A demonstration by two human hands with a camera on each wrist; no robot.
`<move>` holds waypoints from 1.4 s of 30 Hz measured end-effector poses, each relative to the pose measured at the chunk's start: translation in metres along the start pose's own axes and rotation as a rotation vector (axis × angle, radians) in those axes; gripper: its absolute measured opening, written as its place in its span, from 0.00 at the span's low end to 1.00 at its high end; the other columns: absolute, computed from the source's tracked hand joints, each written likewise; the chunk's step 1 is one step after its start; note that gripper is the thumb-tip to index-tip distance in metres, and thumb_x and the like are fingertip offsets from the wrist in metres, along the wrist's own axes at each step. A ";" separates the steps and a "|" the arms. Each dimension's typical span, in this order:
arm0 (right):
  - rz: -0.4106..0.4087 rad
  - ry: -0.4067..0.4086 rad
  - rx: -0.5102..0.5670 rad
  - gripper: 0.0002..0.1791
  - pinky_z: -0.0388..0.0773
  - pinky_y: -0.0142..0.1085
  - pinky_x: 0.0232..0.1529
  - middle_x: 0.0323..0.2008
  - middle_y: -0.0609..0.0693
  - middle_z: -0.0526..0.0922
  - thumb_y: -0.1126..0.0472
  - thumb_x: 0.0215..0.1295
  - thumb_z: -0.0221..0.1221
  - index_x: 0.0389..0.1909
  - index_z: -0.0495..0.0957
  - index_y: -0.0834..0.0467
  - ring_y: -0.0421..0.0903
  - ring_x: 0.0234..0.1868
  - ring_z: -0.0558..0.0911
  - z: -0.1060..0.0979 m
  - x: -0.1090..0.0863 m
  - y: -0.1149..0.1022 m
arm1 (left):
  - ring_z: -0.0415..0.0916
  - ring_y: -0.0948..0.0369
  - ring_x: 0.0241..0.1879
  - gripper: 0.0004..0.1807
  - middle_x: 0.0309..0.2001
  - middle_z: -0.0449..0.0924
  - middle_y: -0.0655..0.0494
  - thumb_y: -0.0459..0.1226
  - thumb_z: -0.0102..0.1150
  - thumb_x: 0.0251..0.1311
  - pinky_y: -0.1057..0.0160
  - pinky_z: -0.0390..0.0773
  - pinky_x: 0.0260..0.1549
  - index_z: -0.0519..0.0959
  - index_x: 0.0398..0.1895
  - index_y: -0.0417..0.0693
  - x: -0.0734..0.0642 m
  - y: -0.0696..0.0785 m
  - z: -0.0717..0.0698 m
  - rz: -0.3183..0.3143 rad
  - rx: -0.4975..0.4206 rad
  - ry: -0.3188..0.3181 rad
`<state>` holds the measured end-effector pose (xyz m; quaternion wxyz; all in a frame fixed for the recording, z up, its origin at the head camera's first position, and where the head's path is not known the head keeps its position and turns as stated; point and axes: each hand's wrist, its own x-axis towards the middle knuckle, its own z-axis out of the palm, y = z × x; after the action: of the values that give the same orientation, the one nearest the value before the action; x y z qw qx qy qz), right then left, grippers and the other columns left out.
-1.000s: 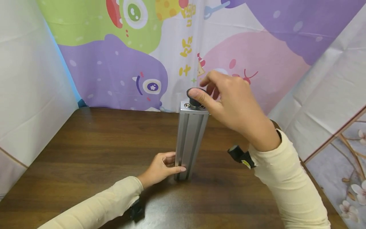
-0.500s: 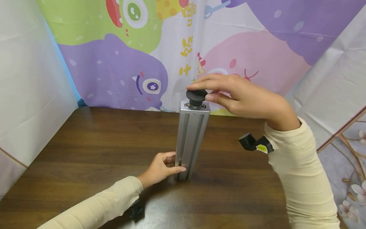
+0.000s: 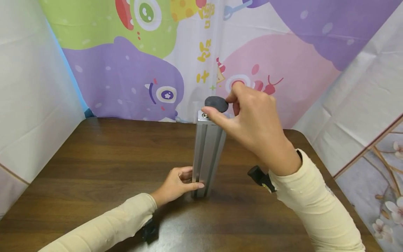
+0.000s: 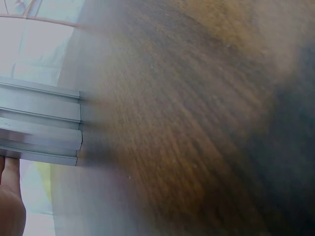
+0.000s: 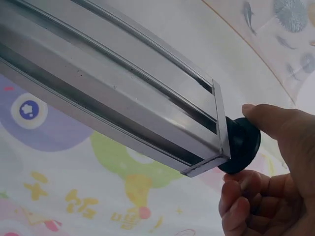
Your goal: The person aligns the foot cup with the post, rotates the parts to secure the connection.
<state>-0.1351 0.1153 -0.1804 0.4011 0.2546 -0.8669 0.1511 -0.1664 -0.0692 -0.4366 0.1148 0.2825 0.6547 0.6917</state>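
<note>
A silver aluminium profile [image 3: 208,157] stands upright on the table, and my left hand [image 3: 174,187] grips it near the bottom, thumb across the near face. In the left wrist view the lower end of the profile [image 4: 39,123] shows, with part of my left hand [image 4: 11,201] under it. On the top end plate sits a black round levelling foot [image 3: 216,104]. My right hand [image 3: 256,126] pinches its rim between thumb and fingers. The right wrist view shows the levelling foot [image 5: 247,145] against the end plate, my right hand [image 5: 301,157] around its edge.
The brown wooden table [image 3: 104,157] lies beneath both hands. Behind it hangs a cartoon curtain [image 3: 126,80], with pale curtains at the sides. A screw head [image 3: 205,115] shows on the end plate. Each wrist carries a small black camera.
My right hand has gone from thumb at the near rim, to fingers flat over the foot's top, to a pinch on its rim. The left hand and profile have kept their place.
</note>
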 end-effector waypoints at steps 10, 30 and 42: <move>0.004 -0.200 0.138 0.21 0.74 0.38 0.29 0.28 0.51 0.80 0.46 0.60 0.65 0.37 0.77 0.61 0.46 0.27 0.78 -0.011 0.003 0.007 | 0.84 0.59 0.41 0.24 0.43 0.82 0.33 0.27 0.68 0.52 0.61 0.83 0.42 0.74 0.53 0.25 0.000 -0.001 0.000 -0.006 -0.011 0.000; -0.011 -0.250 0.081 0.26 0.64 0.35 0.22 0.18 0.48 0.71 0.39 0.55 0.66 0.26 0.73 0.59 0.44 0.20 0.68 -0.004 0.018 0.006 | 0.84 0.58 0.41 0.23 0.42 0.82 0.33 0.27 0.68 0.52 0.62 0.83 0.42 0.75 0.51 0.26 0.000 0.001 0.001 -0.017 -0.002 0.006; 0.088 -0.261 -0.013 0.30 0.69 0.40 0.21 0.17 0.50 0.73 0.35 0.55 0.64 0.27 0.71 0.60 0.48 0.18 0.71 -0.002 0.015 0.001 | 0.84 0.60 0.41 0.23 0.42 0.82 0.33 0.27 0.68 0.52 0.62 0.83 0.42 0.75 0.51 0.25 0.000 0.000 0.001 -0.004 0.009 0.011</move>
<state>-0.1425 0.1120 -0.1681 0.2796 0.2314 -0.9229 0.1283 -0.1656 -0.0688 -0.4366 0.1112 0.2778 0.6588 0.6903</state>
